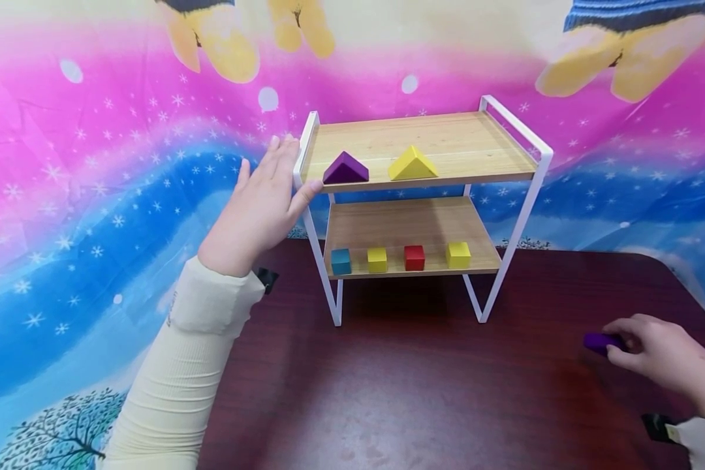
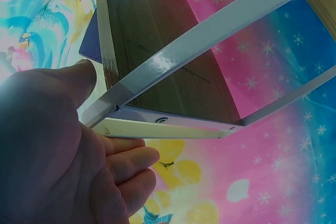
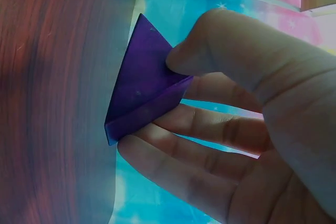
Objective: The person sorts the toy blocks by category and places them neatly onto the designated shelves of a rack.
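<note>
My right hand (image 1: pixel 664 349) pinches a purple triangular block (image 3: pixel 144 72) between thumb and fingers, low over the right side of the table. My left hand (image 1: pixel 264 192) lies against the left side of a two-tier wooden shelf (image 1: pixel 411 134) with a white frame. Its fingers are extended along the outside, and the thumb reaches the front corner. Close to that thumb, a second purple triangular block (image 1: pixel 346 168) stands on the top board, with a yellow triangular block (image 1: pixel 413 163) to its right.
Along the lower board's front edge sit a blue cube (image 1: pixel 341 261), a yellow cube (image 1: pixel 377 260), a red cube (image 1: pixel 414 258) and another yellow cube (image 1: pixel 458 255). The shelf stands on a dark reddish table (image 1: pixel 388 391). A colourful printed cloth (image 1: pixel 153 163) hangs behind and at the left.
</note>
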A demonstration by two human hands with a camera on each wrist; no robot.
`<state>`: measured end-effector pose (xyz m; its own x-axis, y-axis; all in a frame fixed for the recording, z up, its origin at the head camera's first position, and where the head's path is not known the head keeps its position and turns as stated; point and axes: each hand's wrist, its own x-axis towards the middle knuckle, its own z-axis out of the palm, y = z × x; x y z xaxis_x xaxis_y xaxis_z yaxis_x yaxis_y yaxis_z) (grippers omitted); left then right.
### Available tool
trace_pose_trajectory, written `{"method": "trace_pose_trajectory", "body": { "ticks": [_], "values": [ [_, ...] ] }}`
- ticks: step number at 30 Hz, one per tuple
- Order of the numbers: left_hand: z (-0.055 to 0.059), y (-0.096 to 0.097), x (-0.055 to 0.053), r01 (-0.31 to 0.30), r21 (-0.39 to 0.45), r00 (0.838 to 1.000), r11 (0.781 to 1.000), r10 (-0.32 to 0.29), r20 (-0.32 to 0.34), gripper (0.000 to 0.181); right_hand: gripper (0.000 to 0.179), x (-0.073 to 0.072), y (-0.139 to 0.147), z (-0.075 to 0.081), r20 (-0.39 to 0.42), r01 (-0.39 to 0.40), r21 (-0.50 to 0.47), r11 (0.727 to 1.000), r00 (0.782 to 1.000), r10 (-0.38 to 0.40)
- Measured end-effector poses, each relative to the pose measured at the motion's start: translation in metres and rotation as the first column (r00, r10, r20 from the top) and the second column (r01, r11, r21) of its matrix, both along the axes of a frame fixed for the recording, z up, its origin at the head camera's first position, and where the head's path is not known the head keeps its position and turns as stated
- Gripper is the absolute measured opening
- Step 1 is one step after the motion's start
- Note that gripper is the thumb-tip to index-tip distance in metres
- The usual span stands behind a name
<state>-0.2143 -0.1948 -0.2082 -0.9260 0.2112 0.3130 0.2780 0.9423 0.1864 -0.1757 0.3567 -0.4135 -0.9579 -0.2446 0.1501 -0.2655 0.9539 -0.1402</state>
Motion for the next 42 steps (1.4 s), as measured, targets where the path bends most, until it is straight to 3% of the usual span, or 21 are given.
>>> {"method": "trace_pose_trajectory", "body": {
  "ticks": [12, 19, 28, 42],
  "values": [
    [0.0, 0.0, 0.0, 0.0, -0.006, 1.0, 1.0, 0.0, -0.003, 0.082, 0.027, 0.005, -0.01, 0.006, -0.094, 0.003, -0.017, 1.0, 0.996, -0.004],
    [0.0, 0.0, 0.0, -0.002, -0.009, 1.0, 1.0, 0.002, 0.004, 0.083, 0.028, 0.005, -0.014, 0.011, -0.064, 0.029, -0.034, 0.999, 0.997, -0.031],
    [0.0, 0.0, 0.001, -0.002, -0.008, 1.0, 1.0, 0.002, -0.001, 0.083, 0.024, 0.008, -0.016, 0.012, -0.177, -0.011, -0.057, 0.998, 0.984, 0.0],
    [-0.001, 0.0, 0.0, 0.0, -0.01, 1.0, 1.0, 0.0, -0.01, 0.083, 0.024, 0.008, -0.023, 0.014, -0.242, -0.047, -0.072, 0.996, 0.97, 0.028]
  ]
}}
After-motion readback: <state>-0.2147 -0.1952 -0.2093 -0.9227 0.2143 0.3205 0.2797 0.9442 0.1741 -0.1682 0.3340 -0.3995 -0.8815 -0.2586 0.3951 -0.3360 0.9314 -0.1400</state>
